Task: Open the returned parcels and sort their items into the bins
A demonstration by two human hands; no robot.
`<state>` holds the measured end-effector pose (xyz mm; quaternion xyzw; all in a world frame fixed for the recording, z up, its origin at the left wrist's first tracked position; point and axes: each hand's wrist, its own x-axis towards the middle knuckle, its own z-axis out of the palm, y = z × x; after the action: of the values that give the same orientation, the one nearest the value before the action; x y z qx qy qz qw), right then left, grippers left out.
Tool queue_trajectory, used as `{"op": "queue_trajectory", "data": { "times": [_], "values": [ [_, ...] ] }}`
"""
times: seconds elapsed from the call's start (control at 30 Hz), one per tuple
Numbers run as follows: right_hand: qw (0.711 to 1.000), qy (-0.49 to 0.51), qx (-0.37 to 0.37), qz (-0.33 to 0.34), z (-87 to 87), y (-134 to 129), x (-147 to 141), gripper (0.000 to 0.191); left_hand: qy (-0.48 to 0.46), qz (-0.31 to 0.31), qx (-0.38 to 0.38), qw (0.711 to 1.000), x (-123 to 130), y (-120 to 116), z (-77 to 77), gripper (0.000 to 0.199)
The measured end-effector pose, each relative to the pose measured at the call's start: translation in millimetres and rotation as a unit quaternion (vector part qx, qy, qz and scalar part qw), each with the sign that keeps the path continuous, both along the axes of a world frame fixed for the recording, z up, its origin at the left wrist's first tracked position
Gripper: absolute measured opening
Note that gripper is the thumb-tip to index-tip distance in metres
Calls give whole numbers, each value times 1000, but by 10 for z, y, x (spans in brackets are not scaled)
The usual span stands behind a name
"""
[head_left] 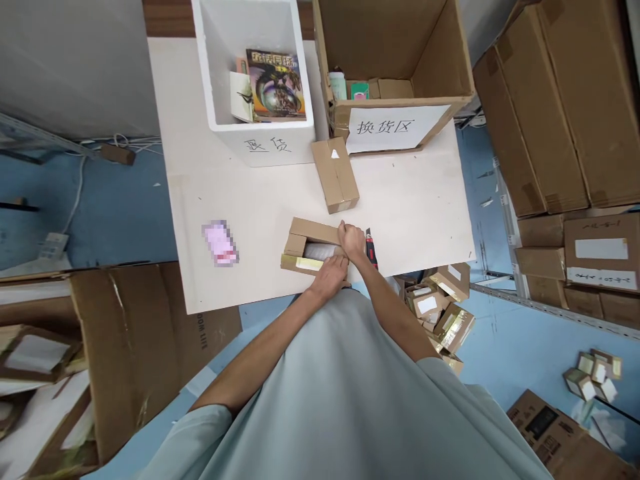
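Note:
A small cardboard box (296, 245) lies with its top flaps parted near the front edge of the white table (260, 200). Something whitish (320, 251) shows inside it. My left hand (331, 275) rests on the near right side of the box, fingers bent over its edge. At the far right corner my right hand (352, 240) is closed round a flap. A black and red box cutter (371, 248) lies just right of my right hand. Behind the open box sits a closed cardboard box (336, 175).
At the back stand a white foam bin (280, 143) holding booklets and a large carton (342, 121) with small packages. A blurred pink item (221, 243) lies at the left. Below the table's right edge are piled boxes (440, 307); a big carton (145, 333) stands lower left.

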<state>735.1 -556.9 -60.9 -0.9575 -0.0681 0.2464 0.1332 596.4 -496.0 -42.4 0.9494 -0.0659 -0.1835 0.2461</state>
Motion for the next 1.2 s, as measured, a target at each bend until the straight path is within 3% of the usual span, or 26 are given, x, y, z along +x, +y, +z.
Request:
{"op": "queue_trajectory", "data": {
  "times": [0.2,0.4,0.5,0.57,0.7,0.83,1.0,1.2],
  "values": [
    [1000,5,13,-16,4,114,-17,60,-16,2,20,1000,-112,31,-2,36],
    [999,-13,34,-7,-66,111,-16,58,-13,10,22,1000,-82,112,-1,40],
    [995,-40,96,6,-142,-119,1,52,-13,13,19,1000,-58,190,10,46],
    [988,-83,128,-23,-229,-388,-13,46,-14,14,12,1000,-55,242,18,49],
    [989,-70,50,-120,-490,-979,-168,45,-26,8,-20,999,-51,318,19,56],
    [992,0,21,-127,-704,-1269,-401,37,-65,-7,-57,996,-24,365,-1,58],
    [975,27,140,-172,-686,-1397,-584,20,-98,-14,-102,990,-13,439,-56,60],
    [870,169,402,-228,-270,-1717,-968,53,-91,42,-104,989,-14,483,-138,45]
  ]
}}
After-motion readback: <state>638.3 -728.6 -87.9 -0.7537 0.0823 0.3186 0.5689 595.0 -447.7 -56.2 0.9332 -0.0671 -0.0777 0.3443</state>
